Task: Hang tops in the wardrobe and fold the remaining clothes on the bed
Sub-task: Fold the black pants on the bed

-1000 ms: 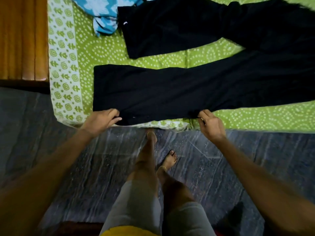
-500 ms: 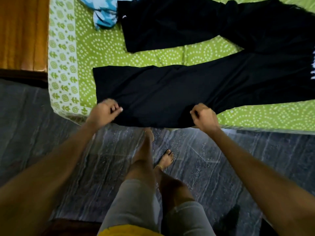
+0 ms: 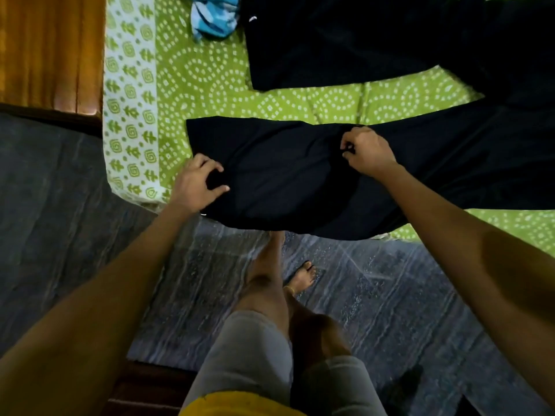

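A pair of trousers (image 3: 300, 175) lies across the bed (image 3: 210, 94), its near edge folded over the bed's 6 o'clock side. The left hand (image 3: 196, 184) sits at the trousers' 9 o'clock end, the right hand (image 3: 368, 153) toward 3 o'clock. A second garment (image 3: 345, 46) lies at 12 o'clock; a crumpled cloth (image 3: 214, 21) lies just beside it at 11 o'clock.

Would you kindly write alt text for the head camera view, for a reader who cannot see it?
A person's left hand and right hand grip a leg of black trousers spread on a green patterned bedsheet. A blue printed garment lies at the top; the person's bare feet stand on dark stone floor.
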Available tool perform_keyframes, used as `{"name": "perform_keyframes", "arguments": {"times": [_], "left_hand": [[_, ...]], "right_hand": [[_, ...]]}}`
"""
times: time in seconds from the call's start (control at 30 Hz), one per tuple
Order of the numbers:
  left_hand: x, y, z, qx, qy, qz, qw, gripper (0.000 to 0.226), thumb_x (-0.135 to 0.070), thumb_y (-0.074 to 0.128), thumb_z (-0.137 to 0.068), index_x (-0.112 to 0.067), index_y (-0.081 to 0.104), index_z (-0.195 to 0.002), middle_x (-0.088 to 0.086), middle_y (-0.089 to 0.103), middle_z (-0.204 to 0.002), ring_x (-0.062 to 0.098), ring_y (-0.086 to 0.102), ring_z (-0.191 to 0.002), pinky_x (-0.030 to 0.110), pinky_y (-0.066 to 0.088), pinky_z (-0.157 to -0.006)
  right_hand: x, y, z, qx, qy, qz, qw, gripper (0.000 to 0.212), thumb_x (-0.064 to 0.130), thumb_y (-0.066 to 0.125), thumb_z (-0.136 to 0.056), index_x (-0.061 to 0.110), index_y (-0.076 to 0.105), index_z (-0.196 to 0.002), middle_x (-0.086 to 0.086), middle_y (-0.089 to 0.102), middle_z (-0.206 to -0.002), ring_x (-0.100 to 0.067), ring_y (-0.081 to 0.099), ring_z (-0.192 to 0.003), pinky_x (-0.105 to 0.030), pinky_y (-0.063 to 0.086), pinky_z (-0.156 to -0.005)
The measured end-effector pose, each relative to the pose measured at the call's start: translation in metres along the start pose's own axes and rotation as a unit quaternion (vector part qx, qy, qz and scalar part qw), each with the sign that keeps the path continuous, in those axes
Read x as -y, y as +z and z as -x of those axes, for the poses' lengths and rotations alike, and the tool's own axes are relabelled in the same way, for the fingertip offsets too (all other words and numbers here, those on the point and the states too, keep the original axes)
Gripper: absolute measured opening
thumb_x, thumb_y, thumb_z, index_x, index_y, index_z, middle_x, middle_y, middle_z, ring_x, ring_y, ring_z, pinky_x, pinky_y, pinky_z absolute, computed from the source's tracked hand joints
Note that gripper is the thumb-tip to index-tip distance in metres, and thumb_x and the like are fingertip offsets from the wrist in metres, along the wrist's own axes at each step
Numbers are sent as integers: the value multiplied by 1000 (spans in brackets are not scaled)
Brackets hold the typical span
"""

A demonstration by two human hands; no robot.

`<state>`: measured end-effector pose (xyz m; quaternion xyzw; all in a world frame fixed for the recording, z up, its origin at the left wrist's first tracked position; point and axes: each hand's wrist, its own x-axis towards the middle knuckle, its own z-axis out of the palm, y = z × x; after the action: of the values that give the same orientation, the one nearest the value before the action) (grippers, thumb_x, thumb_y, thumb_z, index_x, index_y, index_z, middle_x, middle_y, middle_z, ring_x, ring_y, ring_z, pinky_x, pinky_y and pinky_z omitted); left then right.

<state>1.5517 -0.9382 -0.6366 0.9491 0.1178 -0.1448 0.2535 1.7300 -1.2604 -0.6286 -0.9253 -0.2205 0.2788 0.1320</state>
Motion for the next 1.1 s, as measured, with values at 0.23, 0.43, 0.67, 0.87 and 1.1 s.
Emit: {"name": "perform_keyframes", "arguments": {"times": [0.23, 0.43, 0.67, 0.87, 1.1], "left_hand": [[3, -22, -50, -118, -78, -23, 990, 59, -44, 63, -85, -9, 49, -130, 14, 48, -133, 31, 42, -126, 41, 30, -104], [11, -42, -81, -90, -48, 62, 993, 26, -16, 61, -89, 5, 62, -103, 24, 60, -100, 32, 56, -96, 31, 39, -84], [16, -75, -139, -175, -152, 187, 955, 14, -18, 56, -91, -6, 54, -97, -5, 55, -80, 14, 53, -84, 22, 44, -75], [-9, -77, -179, -128, -189, 122, 966, 44, -16, 63, -82, -3, 51, -123, 18, 50, -126, 28, 49, -116, 31, 39, -98], [-74, -94, -238, -103, -109, 149, 977, 21, -15, 64, -83, -5, 60, -102, 12, 58, -91, 29, 60, -94, 30, 44, -85]], "right_hand": [[-11, -10, -10, -115, 60, -104, 986, 30, 25, 64, -84, 7, 61, -108, -13, 56, -118, -28, 50, -109, -35, 39, -94], [-24, -24, -32, 45, 46, -23, 998, 34, 20, 67, -85, 2, 64, -113, -19, 62, -117, -33, 54, -112, -35, 39, -96], [-22, -59, -62, -119, 106, -178, 971, 16, 11, 59, -89, 3, 66, -101, -6, 63, -93, -18, 56, -88, -23, 39, -76], [-16, -54, -81, -35, 192, -174, 965, 31, 27, 69, -83, 7, 63, -106, -10, 64, -104, -25, 58, -103, -32, 44, -82], [-15, -71, -91, -82, 233, -299, 922, 20, 25, 65, -87, 7, 68, -95, -4, 61, -91, -14, 54, -88, -22, 40, -74]]}}
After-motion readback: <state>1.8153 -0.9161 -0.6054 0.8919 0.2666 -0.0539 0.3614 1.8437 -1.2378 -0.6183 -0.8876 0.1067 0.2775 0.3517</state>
